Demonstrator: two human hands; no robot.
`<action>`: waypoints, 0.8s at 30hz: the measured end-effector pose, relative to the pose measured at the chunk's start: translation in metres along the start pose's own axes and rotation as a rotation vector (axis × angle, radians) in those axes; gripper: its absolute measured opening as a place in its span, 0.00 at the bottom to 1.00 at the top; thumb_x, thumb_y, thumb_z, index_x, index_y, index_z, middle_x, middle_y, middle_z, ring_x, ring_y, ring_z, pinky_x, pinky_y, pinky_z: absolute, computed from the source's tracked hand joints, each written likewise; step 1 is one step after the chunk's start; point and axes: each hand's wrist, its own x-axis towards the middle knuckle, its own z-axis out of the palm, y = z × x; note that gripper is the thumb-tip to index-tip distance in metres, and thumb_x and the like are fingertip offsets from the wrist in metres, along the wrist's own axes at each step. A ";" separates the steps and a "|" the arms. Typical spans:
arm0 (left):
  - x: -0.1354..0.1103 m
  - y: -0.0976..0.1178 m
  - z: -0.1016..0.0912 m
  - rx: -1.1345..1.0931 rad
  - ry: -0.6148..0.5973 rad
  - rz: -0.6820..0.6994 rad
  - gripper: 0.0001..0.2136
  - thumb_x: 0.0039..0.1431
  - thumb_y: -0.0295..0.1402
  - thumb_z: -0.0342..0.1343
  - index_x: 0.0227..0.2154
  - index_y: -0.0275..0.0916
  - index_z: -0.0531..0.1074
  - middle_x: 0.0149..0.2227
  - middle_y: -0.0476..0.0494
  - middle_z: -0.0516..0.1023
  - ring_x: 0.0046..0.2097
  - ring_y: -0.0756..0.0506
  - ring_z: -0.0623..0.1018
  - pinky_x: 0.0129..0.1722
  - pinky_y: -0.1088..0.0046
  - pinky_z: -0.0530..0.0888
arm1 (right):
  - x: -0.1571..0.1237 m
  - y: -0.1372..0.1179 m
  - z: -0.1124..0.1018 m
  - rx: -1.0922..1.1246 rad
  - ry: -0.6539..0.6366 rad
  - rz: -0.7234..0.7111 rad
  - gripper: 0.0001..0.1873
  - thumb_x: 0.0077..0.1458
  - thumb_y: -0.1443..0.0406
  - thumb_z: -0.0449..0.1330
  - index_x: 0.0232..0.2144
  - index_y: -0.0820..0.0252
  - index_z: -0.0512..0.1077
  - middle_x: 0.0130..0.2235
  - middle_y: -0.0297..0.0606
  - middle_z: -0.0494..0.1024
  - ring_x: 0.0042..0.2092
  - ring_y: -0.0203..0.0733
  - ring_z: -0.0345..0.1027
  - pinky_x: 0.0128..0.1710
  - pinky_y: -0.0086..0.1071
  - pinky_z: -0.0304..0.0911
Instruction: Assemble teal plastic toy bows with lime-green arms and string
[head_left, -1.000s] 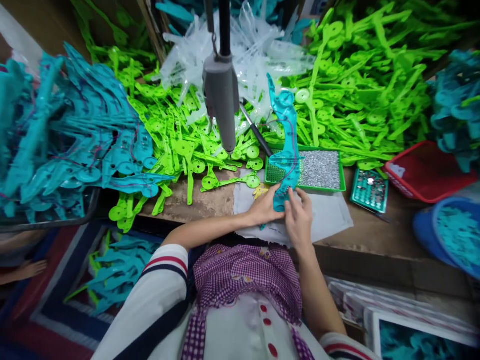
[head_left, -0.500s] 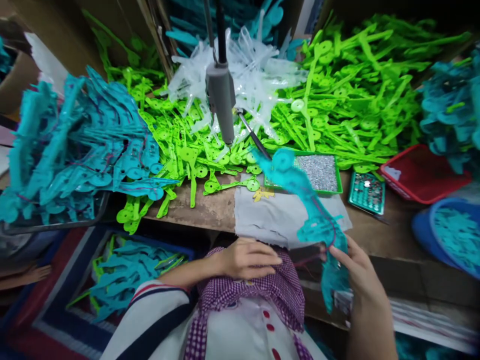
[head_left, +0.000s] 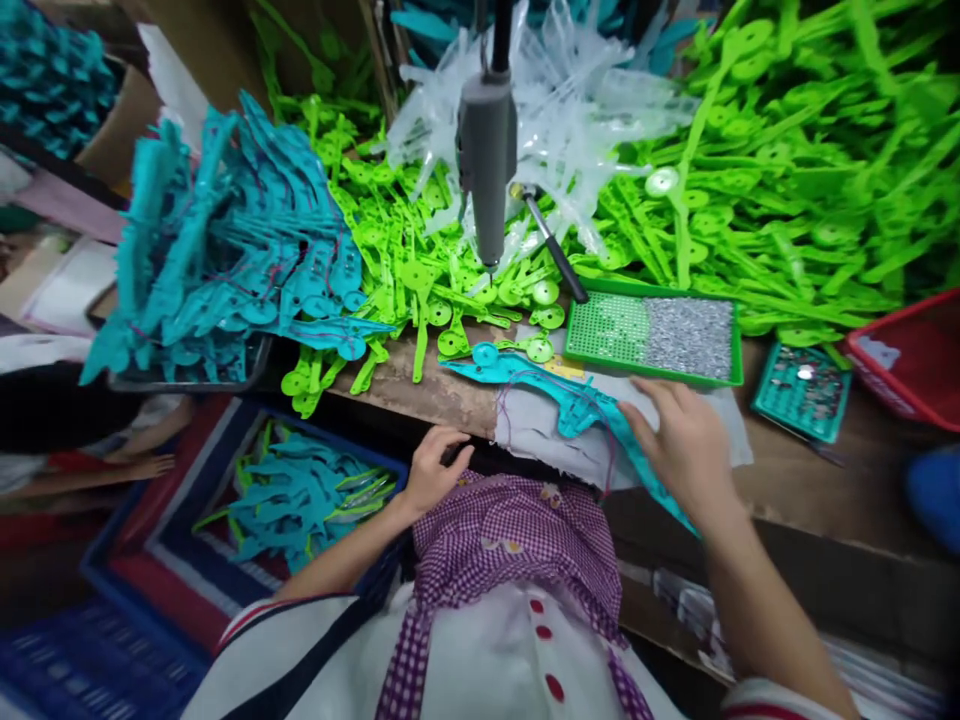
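Teal part point(head_left: 579, 412) swung leftward over cloth point(head_left: 551, 447), beneath right fingers point(head_left: 660, 398), grip unclear, left fingers point(head_left: 441, 438) loosely parted.

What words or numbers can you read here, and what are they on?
None that I can read.
Red tray: there are small pale marks along its side, but they're too blurred to tell if they're letters.

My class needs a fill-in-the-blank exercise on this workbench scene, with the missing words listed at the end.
1. Unlike the left hand, the ____ hand is at the long teal part.
2. The tray nearest that hand is coloured ____.
3. The hanging tool is coloured ____.
4. The checked apron is white and ____.
Missing words: right; green; grey; purple.
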 end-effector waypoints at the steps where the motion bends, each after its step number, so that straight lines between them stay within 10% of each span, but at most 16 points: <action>1: 0.000 -0.001 -0.004 0.004 0.049 -0.021 0.04 0.63 0.35 0.60 0.39 0.46 0.76 0.36 0.46 0.79 0.37 0.45 0.79 0.32 0.65 0.80 | -0.005 -0.018 0.009 0.020 0.014 -0.073 0.20 0.67 0.54 0.53 0.53 0.57 0.74 0.46 0.48 0.78 0.47 0.51 0.72 0.48 0.45 0.68; 8: 0.066 0.016 -0.003 -0.067 0.254 -0.074 0.06 0.66 0.34 0.57 0.41 0.40 0.76 0.39 0.46 0.79 0.40 0.48 0.78 0.39 0.69 0.78 | -0.011 -0.092 0.096 -0.016 -0.296 -0.265 0.21 0.69 0.59 0.52 0.60 0.55 0.70 0.42 0.44 0.79 0.39 0.45 0.73 0.35 0.35 0.63; 14: 0.131 0.018 0.008 -0.072 0.083 0.056 0.07 0.68 0.33 0.54 0.44 0.41 0.76 0.44 0.43 0.81 0.49 0.45 0.78 0.51 0.63 0.76 | 0.003 -0.091 0.096 -0.039 -0.326 -0.167 0.19 0.70 0.62 0.48 0.51 0.56 0.76 0.40 0.43 0.79 0.31 0.40 0.72 0.27 0.32 0.55; 24: 0.078 0.000 0.024 0.191 -0.364 0.099 0.13 0.65 0.37 0.59 0.51 0.44 0.76 0.50 0.41 0.79 0.59 0.38 0.72 0.60 0.54 0.67 | 0.003 -0.068 0.059 0.577 0.235 0.208 0.18 0.66 0.50 0.53 0.37 0.55 0.73 0.39 0.41 0.78 0.39 0.42 0.74 0.38 0.38 0.72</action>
